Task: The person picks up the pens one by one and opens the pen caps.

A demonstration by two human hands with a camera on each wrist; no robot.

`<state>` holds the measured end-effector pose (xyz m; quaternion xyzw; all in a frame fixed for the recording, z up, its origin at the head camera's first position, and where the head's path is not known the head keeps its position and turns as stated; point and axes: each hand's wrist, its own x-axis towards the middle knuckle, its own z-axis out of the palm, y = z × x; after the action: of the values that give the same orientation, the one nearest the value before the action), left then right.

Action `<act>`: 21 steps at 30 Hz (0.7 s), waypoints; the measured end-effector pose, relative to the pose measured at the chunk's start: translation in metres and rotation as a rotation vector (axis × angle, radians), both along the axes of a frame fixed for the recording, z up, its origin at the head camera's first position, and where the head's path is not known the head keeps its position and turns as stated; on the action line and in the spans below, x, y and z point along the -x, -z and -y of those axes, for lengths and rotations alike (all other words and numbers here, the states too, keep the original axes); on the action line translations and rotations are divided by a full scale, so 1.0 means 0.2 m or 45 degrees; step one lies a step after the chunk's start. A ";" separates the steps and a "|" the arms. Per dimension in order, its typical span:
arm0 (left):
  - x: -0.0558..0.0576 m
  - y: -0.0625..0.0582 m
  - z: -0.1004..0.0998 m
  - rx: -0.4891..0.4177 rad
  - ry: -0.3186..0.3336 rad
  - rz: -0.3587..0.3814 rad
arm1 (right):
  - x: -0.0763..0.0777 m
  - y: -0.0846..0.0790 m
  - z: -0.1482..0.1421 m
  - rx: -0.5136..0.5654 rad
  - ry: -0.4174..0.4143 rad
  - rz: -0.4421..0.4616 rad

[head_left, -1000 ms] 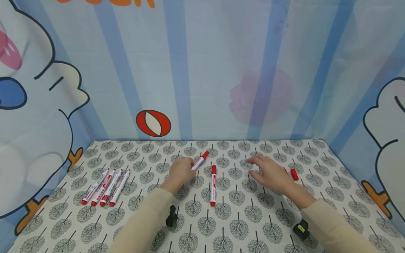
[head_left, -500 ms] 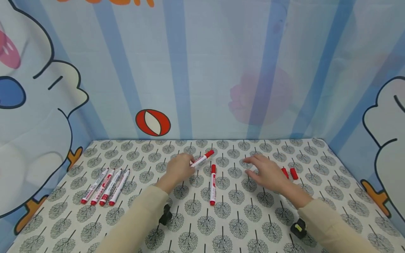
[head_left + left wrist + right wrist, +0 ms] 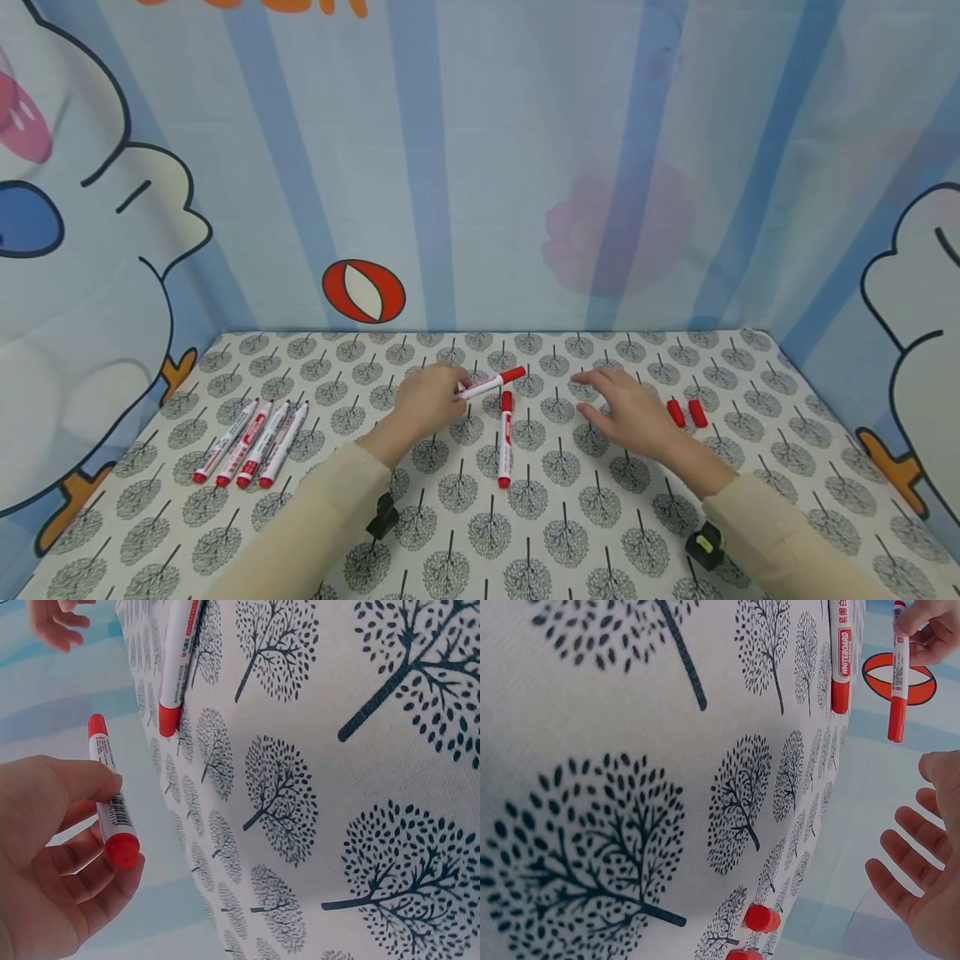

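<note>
My left hand [image 3: 430, 398] pinches a white whiteboard marker [image 3: 112, 791] between thumb and fingers. Its red cap [image 3: 513, 375] is on and points to the right, toward my other hand. Over the cloth on the right, my right hand [image 3: 626, 408] hangs with fingers spread and nothing in them. A second capped marker [image 3: 506, 442] lies on the cloth between the hands, its red cap at the far end. In the right wrist view, the held marker [image 3: 898, 682] appears beyond the fingertips of my right hand [image 3: 930, 855].
Several uncapped markers [image 3: 251, 446] lie side by side at the left, tips away from me. Two loose red caps [image 3: 697, 413] rest on the cloth beyond my right wrist. A tree-patterned cloth [image 3: 562, 533] covers the table, and a printed curtain [image 3: 495, 167] hangs behind it.
The marker in my left hand has swung rightward, from steeply slanted to nearly level. My right hand has shifted slightly left, and both loose caps now show fully.
</note>
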<state>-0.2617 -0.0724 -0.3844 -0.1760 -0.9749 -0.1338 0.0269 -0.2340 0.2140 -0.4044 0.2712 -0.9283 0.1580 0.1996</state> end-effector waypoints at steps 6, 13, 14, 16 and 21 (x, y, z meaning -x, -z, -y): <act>-0.03 -0.03 0.00 0.033 0.069 -0.063 | 0.00 -0.01 0.01 0.003 -0.003 0.007; -0.06 -0.06 0.00 0.048 0.134 -0.138 | 0.00 -0.02 0.04 0.011 -0.036 0.024; -0.06 -0.06 0.00 0.050 0.145 -0.146 | 0.00 -0.02 0.05 0.013 -0.043 0.022; -0.07 -0.07 0.00 0.042 0.168 -0.147 | 0.00 -0.01 0.06 0.019 -0.055 0.020; -0.10 -0.09 0.00 0.027 0.233 -0.155 | 0.00 0.00 0.09 0.015 -0.067 0.002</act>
<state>-0.2412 -0.0722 -0.3672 -0.2723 -0.9527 -0.1145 0.0717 -0.2338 0.1957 -0.4041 0.2941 -0.9200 0.1687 0.1963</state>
